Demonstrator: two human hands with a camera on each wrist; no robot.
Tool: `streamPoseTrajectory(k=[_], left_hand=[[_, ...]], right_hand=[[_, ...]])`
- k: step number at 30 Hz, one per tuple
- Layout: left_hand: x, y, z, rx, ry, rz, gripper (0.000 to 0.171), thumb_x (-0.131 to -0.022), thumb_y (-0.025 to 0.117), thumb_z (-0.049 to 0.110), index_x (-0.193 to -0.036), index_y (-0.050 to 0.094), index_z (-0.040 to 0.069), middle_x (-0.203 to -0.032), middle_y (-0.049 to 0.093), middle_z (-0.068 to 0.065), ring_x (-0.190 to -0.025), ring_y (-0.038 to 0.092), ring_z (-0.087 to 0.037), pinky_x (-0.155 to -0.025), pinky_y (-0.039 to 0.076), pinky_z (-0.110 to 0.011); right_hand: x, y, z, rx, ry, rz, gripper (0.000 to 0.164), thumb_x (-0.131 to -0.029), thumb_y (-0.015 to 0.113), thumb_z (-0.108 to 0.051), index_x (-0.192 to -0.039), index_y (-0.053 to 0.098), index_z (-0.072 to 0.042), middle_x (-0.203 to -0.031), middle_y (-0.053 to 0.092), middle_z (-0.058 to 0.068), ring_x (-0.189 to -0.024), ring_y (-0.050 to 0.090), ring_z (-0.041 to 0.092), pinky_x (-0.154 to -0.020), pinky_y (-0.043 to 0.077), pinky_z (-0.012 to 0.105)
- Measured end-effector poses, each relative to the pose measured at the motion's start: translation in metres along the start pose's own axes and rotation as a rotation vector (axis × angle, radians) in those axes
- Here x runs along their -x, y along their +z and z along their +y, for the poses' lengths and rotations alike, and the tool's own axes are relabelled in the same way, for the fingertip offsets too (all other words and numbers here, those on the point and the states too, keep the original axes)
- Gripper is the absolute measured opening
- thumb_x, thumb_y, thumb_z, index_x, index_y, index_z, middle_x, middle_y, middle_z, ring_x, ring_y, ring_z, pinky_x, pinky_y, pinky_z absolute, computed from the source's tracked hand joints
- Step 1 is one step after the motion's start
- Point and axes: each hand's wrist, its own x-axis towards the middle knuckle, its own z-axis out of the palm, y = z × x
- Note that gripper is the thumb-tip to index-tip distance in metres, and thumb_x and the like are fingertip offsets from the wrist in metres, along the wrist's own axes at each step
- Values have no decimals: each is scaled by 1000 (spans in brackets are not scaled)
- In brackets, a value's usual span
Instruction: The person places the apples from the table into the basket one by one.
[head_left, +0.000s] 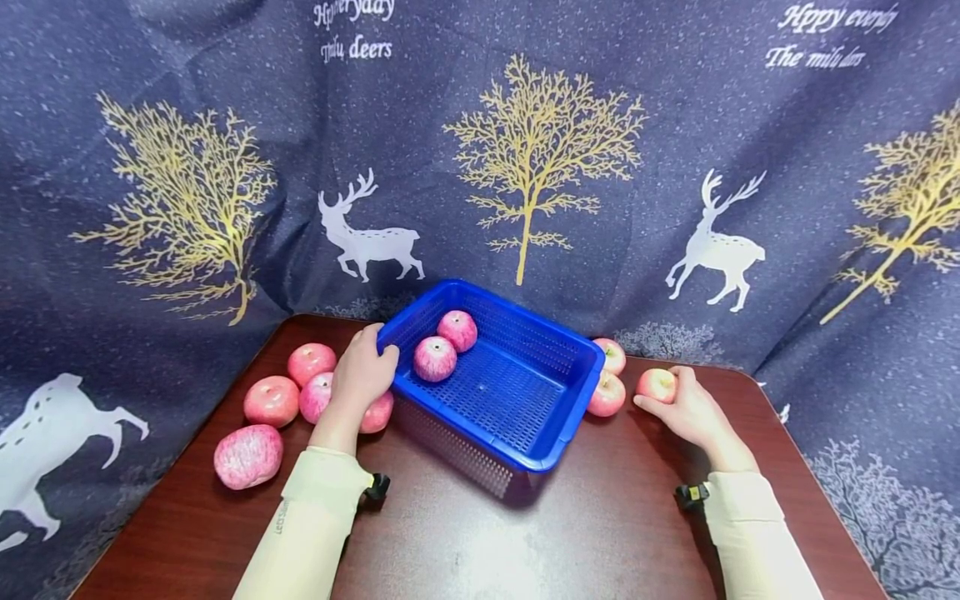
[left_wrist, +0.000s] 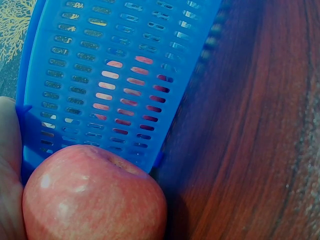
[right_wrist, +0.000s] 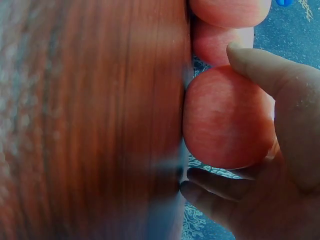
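A blue perforated basket (head_left: 480, 387) stands mid-table with two red apples (head_left: 435, 358) inside, near its left end. My left hand (head_left: 365, 367) grips the basket's left rim; in the left wrist view only part of that hand (left_wrist: 9, 170) shows, beside the basket wall (left_wrist: 110, 75). Another apple (left_wrist: 95, 195) fills the foreground there. Over on the right, my right hand (head_left: 693, 408) holds an apple (head_left: 657, 386) between thumb and fingers. The right wrist view has this apple (right_wrist: 227, 117) low at the table surface, with the thumb (right_wrist: 260, 65) against its upper side.
Several apples (head_left: 272, 402) lie left of the basket, some partly behind my left forearm. Two more apples (head_left: 606, 394) sit against the basket's right side. The brown table (head_left: 600, 533) backs onto a dark blue cloth (head_left: 585, 50) printed with deer and trees.
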Motion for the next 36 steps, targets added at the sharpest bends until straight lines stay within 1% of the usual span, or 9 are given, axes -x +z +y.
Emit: streamPoseTrajectory(k=[6, 9, 12, 15, 18, 25, 36], left_hand=[[0, -1, 0, 3, -3, -2, 59, -107, 52, 31, -159, 53, 4, -152, 60, -23, -136, 61, -47, -115, 46, -64], [0, 0, 0, 1, -1, -2, 59, -107, 52, 31, -159, 53, 5, -152, 60, -22, -136, 61, -47, -115, 46, -64], [0, 0, 0, 0, 3, 0, 59, -107, 52, 32, -159, 54, 5, -151, 60, -22, -136, 61, -46, -114, 46, -64], [-1, 0, 0, -1, 6, 0, 59, -107, 52, 32, -159, 54, 4, -151, 60, -22, -135, 61, -46, -114, 47, -64], [-1, 0, 0, -1, 7, -1, 59, -107, 52, 32, -159, 53, 5, -151, 60, -23, -135, 61, -46, -114, 47, -64], [0, 0, 1, -3, 5, 3, 59, -107, 52, 32, -159, 54, 5, -150, 61, -23, -135, 62, -47, -114, 47, -64], [0, 0, 1, 0, -5, -1, 58, -107, 52, 32, -159, 53, 5, -151, 60, -22, -135, 61, -47, -114, 46, -65]], right_hand=[[1, -1, -2, 4, 12, -9, 87, -95, 85, -47, -143, 42, 12, -123, 64, 39, -108, 66, 52, -98, 51, 66], [0, -1, -1, 3, -5, -10, 91, -95, 85, -45, -149, 41, 13, -132, 62, 42, -115, 65, 55, -103, 50, 68], [-1, -2, -1, 9, -35, -20, 94, -96, 84, -43, -156, 40, 14, -142, 57, 45, -126, 61, 59, -109, 46, 71], [-2, -2, -1, 18, -56, -36, 92, -97, 84, -41, -158, 41, 13, -146, 55, 45, -132, 57, 60, -112, 43, 73], [-3, -2, -1, 23, -60, -42, 89, -97, 84, -41, -156, 44, 12, -145, 57, 42, -131, 58, 59, -112, 44, 72], [-4, -3, -2, 27, -67, -26, 84, -94, 87, -42, -150, 52, 10, -137, 64, 37, -122, 63, 54, -107, 47, 70], [-3, -3, -1, 17, -66, -18, 82, -94, 87, -41, -148, 53, 10, -134, 65, 36, -119, 64, 53, -105, 49, 69]])
